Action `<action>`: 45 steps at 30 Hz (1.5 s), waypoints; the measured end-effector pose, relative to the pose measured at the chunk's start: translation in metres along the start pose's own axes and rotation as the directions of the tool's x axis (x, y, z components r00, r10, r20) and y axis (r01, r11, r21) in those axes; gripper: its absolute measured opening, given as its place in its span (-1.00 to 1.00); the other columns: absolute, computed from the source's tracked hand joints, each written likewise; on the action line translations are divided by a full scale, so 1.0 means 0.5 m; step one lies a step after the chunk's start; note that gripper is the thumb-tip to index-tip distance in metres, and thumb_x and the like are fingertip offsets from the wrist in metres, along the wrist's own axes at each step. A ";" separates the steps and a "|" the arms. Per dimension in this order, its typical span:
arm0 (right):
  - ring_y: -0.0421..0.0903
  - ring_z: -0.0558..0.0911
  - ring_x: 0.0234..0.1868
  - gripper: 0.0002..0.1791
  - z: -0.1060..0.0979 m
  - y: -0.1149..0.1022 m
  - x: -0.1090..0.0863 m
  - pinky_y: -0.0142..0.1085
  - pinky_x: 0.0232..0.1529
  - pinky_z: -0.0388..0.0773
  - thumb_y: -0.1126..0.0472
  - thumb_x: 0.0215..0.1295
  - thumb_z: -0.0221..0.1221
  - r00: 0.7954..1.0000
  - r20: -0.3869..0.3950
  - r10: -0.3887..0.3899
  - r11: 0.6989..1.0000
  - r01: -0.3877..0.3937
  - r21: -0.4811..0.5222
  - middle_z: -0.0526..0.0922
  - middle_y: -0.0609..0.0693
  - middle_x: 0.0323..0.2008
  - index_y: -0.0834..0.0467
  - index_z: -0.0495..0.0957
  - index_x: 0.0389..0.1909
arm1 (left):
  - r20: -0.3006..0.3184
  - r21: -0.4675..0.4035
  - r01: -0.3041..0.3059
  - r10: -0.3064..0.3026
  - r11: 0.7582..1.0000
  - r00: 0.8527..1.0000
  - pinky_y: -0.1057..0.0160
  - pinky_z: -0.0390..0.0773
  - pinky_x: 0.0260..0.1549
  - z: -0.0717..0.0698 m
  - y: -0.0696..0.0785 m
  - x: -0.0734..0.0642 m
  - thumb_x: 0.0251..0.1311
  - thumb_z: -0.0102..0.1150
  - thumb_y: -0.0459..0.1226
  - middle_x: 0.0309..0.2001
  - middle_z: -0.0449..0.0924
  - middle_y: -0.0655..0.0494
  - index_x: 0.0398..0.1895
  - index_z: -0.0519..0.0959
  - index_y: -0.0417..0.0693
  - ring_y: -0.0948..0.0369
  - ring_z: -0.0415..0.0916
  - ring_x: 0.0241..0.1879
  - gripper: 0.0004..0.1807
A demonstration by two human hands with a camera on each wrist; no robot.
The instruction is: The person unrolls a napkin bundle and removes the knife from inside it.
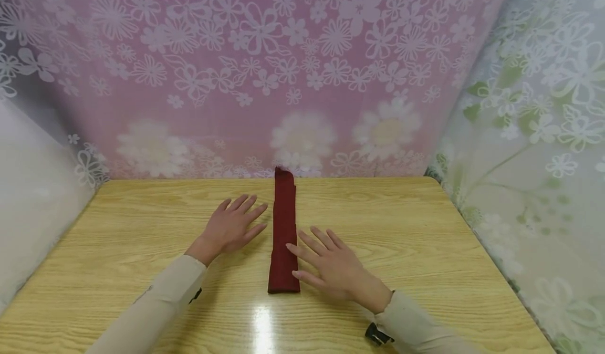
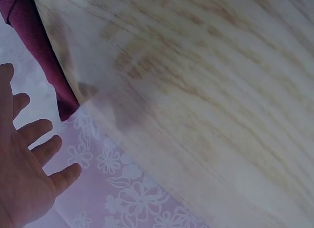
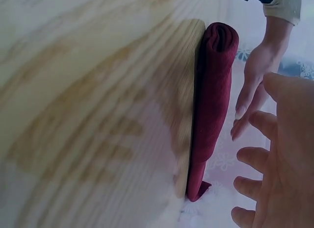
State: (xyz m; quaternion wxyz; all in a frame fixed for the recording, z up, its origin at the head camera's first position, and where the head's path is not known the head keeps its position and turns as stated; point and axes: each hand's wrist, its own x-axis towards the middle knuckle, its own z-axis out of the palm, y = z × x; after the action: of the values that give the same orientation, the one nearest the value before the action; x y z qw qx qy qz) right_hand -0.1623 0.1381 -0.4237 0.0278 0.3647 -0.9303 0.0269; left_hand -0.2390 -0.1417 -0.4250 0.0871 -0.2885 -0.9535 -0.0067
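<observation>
A dark red cloth [image 1: 284, 233], folded into a long narrow strip, lies lengthwise on the table, its far end reaching the back edge. In the right wrist view the near end of the cloth [image 3: 216, 90] shows rolled layers, and a loose corner sticks out at the far end. To the left of it, my left hand [image 1: 232, 227] hovers with fingers spread and nothing held. My right hand [image 1: 336, 267] is at the right side, fingers extended, the index fingertip overlapping the cloth's edge in the head view. Part of the cloth [image 2: 41, 51] also appears in the left wrist view.
The wood-grain table [image 1: 402, 228] has rounded back corners. Behind it hangs a pink flowered curtain [image 1: 227, 81], with a pale floral sheet [image 1: 543, 159] along the right side and a whitish one [image 1: 33, 201] on the left. Dark straps show at both sleeves.
</observation>
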 end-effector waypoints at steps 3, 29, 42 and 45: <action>0.04 -0.06 0.47 -0.35 0.002 -0.005 0.001 0.02 0.39 -0.13 -0.35 0.42 -0.35 1.000 0.005 -0.008 1.000 0.008 -0.005 0.05 -0.05 0.47 -0.24 0.11 0.46 | 0.016 0.000 -0.010 0.010 1.000 1.000 -0.19 0.16 0.21 0.003 0.000 0.006 0.40 -0.21 0.15 0.39 0.21 -0.04 0.42 0.28 0.17 -0.02 0.10 0.38 -0.40; 0.07 -0.02 0.46 -0.36 0.020 -0.019 -0.005 0.06 0.37 -0.08 -0.33 0.44 -0.37 0.998 0.014 -0.053 0.999 0.053 0.000 0.08 -0.02 0.46 -0.24 0.10 0.46 | 0.056 0.011 -0.086 0.086 0.996 0.995 -0.17 0.15 0.24 0.032 0.029 0.059 0.43 -0.31 0.15 0.41 0.18 0.02 0.44 0.23 0.22 0.02 0.09 0.38 -0.41; 0.05 -0.03 0.46 -0.37 0.019 -0.020 -0.009 0.04 0.38 -0.10 -0.33 0.44 -0.38 0.999 0.034 -0.028 1.000 0.029 -0.004 0.08 -0.04 0.46 -0.24 0.11 0.46 | 0.136 -0.033 -0.122 0.126 0.992 0.983 -0.15 0.12 0.26 0.044 0.036 0.089 0.42 -0.31 0.17 0.43 0.11 0.05 0.45 0.19 0.24 0.05 0.01 0.42 -0.40; 0.05 -0.02 0.46 -0.37 0.019 -0.019 -0.010 0.04 0.37 -0.08 -0.33 0.44 -0.39 0.999 0.030 -0.029 1.000 0.029 -0.001 0.09 -0.04 0.46 -0.24 0.11 0.46 | 0.148 -0.046 -0.137 0.143 0.989 0.979 -0.15 0.11 0.26 0.045 0.034 0.093 0.42 -0.31 0.16 0.44 0.08 0.05 0.46 0.17 0.23 0.06 -0.02 0.43 -0.39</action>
State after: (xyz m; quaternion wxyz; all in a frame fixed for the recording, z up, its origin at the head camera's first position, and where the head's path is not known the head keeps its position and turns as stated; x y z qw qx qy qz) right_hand -0.1525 0.1336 -0.4335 0.0145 0.3784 -0.9253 0.0204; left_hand -0.2714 -0.1007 -0.4396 0.0097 -0.3561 -0.9344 0.0046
